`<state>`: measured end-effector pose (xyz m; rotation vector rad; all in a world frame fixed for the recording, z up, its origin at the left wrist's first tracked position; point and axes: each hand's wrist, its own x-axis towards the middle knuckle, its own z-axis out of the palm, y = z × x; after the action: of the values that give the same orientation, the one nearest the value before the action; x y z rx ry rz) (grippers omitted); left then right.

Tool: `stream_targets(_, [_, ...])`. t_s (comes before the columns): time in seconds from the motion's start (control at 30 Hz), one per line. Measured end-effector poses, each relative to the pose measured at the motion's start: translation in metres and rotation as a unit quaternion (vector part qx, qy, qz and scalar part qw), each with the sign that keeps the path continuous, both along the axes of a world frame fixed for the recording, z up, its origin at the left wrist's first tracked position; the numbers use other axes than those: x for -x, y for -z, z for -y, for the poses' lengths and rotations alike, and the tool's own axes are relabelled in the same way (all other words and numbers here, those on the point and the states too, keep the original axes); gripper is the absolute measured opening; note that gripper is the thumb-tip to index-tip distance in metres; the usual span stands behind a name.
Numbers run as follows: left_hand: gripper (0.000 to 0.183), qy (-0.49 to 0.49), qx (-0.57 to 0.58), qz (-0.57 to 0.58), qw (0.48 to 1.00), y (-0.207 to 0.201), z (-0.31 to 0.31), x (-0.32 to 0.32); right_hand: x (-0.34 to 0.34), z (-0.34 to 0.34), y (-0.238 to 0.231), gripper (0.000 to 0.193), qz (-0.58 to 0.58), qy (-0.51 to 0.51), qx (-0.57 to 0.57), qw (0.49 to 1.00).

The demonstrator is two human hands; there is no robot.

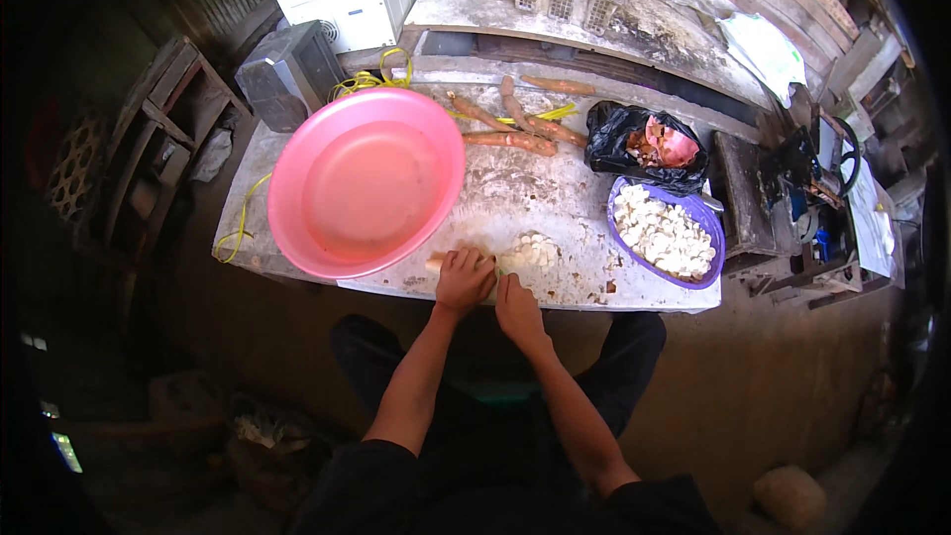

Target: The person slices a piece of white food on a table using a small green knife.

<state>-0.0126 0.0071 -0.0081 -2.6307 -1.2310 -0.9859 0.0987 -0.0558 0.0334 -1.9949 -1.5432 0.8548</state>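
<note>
L hand (465,279): fingers curled over pale peeled root (434,261), on tbl (575,213) nr front edge, by pink basin (293,198). R hand (518,305), adj.: fingers bent, can't tell how tight/on what. Cut pcs (536,250) nearby.

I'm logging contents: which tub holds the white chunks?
The purple tub on the right: it is smaller and full of white chunks. The larger pink tub on the left shows none.
</note>
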Motion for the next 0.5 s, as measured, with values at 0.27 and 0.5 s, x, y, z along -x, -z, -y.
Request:
stream_targets(0.27, [0.021,-0.002,0.04,-0.008,0.999,-0.005,0.003,-0.002,-0.001,-0.003,-0.008,0.03,0.021,-0.002,0.028,0.999])
stream_targets(0.5, [0.02,0.006,0.024,0.018,1.0,-0.003,0.002,-0.003,-0.002,-0.008,0.005,0.032,0.069,-0.027,0.067,0.995])
